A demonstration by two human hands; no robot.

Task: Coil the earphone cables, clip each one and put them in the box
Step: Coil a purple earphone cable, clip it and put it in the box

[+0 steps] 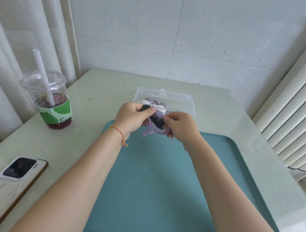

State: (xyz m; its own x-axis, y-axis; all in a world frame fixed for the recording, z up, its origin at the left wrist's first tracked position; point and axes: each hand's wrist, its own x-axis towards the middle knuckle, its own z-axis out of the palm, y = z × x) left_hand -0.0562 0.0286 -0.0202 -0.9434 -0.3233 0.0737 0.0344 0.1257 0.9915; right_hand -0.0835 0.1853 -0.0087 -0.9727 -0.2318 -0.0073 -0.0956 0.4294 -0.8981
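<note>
My left hand [132,117] pinches a black clip [146,108] in its fingers; my right hand [180,126] pinches the coiled purple earphone cable [154,130], held above the far edge of a teal tray [160,190]. The earbud ends hang down. The tray lies on a pale green desk [98,92] against a white tiled wall. Just behind my hands a clear box [179,99] holds coiled cables. A lidded drink cup [48,97] and a phone [18,170] sit left.

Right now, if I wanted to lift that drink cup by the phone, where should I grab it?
Probably round the green paper sleeve of the drink cup, coming in from the side. The cup stands upright on the table, and a straw pokes through its domed lid, so the top offers no good grip.
</note>
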